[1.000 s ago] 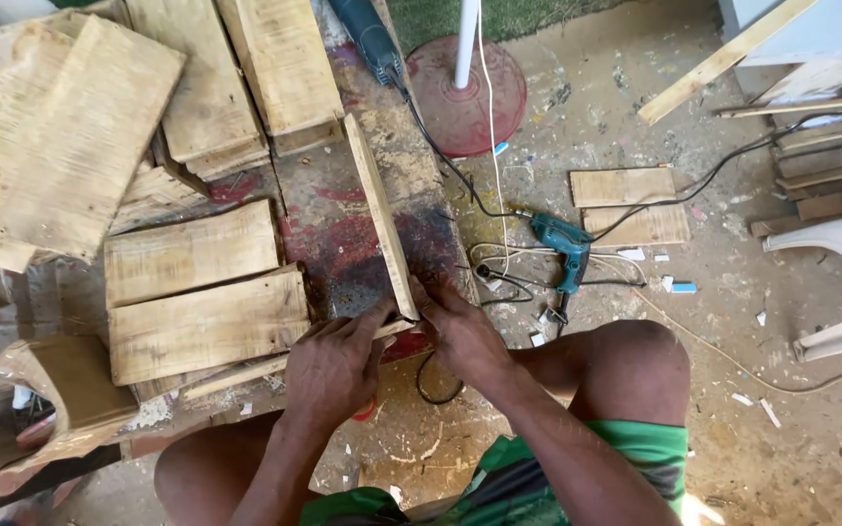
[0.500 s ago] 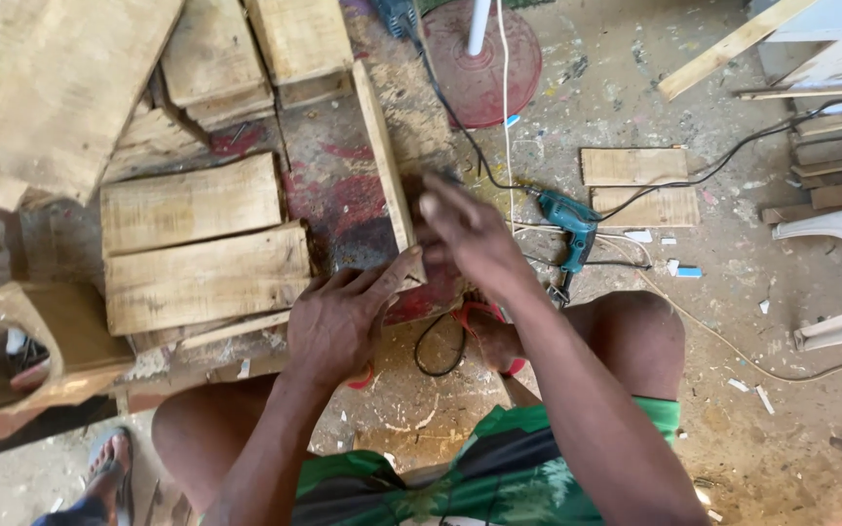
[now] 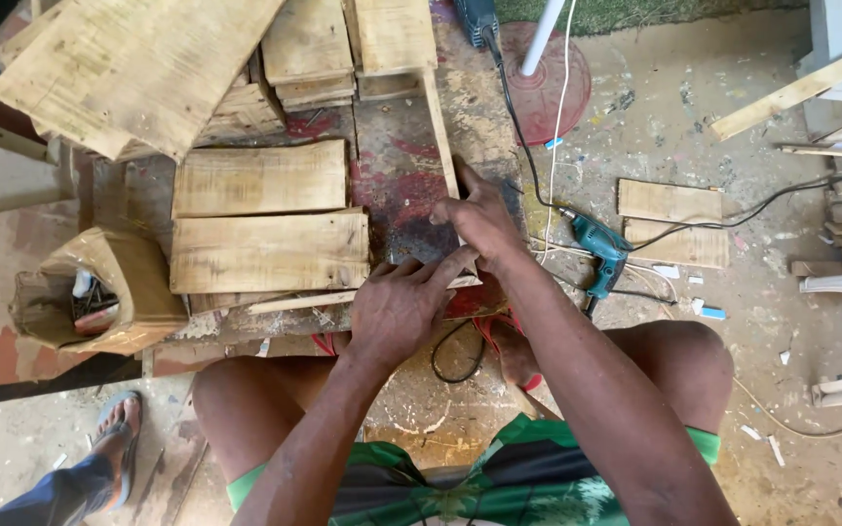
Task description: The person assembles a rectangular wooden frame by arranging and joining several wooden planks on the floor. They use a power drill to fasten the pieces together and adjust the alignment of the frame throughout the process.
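A narrow wooden strip (image 3: 438, 122) lies lengthwise on a paint-stained workboard (image 3: 397, 195). My right hand (image 3: 479, 219) rests on the strip's near end, fingers closed around it. My left hand (image 3: 401, 302) sits just below, its fingers spread and touching the right hand and the board's front edge. Two rectangular wooden planks (image 3: 265, 219) lie side by side to the left of my hands. A thin wooden batten (image 3: 294, 303) lies along the board's front edge.
More planks (image 3: 148, 58) are stacked at the back left. A teal electric drill (image 3: 601, 248) with cables lies on the floor to the right, beside small boards (image 3: 674, 219). A brown bag (image 3: 99, 292) stands at left. Another person's sandalled foot (image 3: 114, 438) shows at bottom left.
My right hand has moved up onto the strip's near end and closed on it. My left hand has shifted slightly right, close under it. The view has tilted toward the floor.
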